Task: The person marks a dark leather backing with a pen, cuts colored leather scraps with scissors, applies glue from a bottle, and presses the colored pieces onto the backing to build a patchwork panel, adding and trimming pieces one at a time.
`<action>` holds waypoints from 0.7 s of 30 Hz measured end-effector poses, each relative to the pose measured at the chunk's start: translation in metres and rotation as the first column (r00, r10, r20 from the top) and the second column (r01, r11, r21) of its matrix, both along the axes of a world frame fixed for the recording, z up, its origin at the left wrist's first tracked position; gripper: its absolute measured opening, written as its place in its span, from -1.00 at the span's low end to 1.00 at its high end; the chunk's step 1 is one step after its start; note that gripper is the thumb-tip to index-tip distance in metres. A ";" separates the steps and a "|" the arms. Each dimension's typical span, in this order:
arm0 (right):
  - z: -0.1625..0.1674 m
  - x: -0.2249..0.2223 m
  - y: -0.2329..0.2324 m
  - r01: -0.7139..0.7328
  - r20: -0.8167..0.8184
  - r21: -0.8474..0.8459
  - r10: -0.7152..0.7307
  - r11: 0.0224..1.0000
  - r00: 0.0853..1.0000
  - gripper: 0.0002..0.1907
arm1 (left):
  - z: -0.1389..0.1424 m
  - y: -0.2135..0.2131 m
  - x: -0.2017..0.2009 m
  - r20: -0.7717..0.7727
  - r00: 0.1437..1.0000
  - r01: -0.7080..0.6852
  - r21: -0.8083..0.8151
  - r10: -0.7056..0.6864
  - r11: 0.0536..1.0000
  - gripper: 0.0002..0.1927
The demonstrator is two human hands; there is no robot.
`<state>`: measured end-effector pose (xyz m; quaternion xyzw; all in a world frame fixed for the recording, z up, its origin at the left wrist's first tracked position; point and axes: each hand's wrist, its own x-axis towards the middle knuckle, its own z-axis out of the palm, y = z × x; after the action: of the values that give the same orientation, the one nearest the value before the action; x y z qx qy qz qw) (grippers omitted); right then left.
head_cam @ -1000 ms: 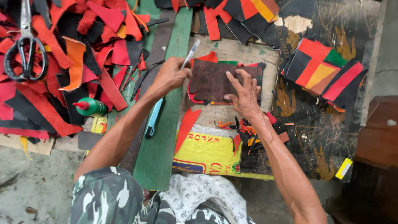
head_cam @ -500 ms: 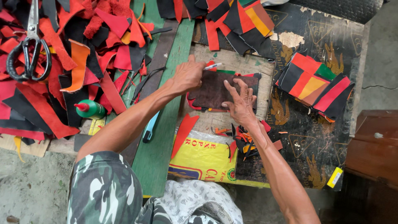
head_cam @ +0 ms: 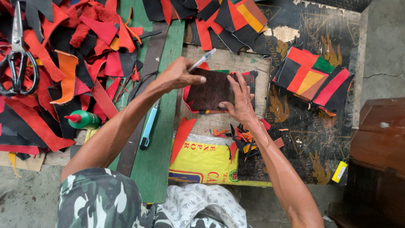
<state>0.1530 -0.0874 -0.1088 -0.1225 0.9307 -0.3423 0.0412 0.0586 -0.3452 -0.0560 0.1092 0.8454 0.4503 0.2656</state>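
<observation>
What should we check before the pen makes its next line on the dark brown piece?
1. Pen held firmly in the left hand: ok.
2. Right hand pressing flat on the dark brown piece so it does not slide: ok.
3. Dark brown piece lying on the red material on the wooden board: ok.
4. Pen tip touching the piece: cannot tell, the left hand hides it.
5. Blue utility knife lying away from both hands on the green plank: ok.
6. Scissors and the green glue bottle off to the side among the scraps: ok.
</observation>
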 end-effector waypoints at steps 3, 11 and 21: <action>-0.008 -0.007 0.001 0.011 -0.010 -0.058 -0.012 0.998 1.000 0.12 | -0.001 -0.004 0.015 -0.154 0.988 -0.008 -0.025 0.004 1.000 -0.59; -0.030 -0.014 -0.009 0.035 -0.023 -0.090 -0.038 0.995 0.999 0.22 | -0.025 -0.017 0.024 -0.364 0.911 0.189 -0.045 -0.193 0.981 -0.54; -0.017 -0.022 0.009 0.168 0.041 -0.249 -0.163 0.954 0.986 -0.08 | -0.056 -0.025 0.045 -0.207 0.970 -0.090 0.171 0.125 0.981 -0.60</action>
<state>0.1314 -0.0783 -0.1256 -0.0448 0.8862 -0.4612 0.0058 0.1032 -0.3704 -0.1119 0.1327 0.8351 0.5159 0.1375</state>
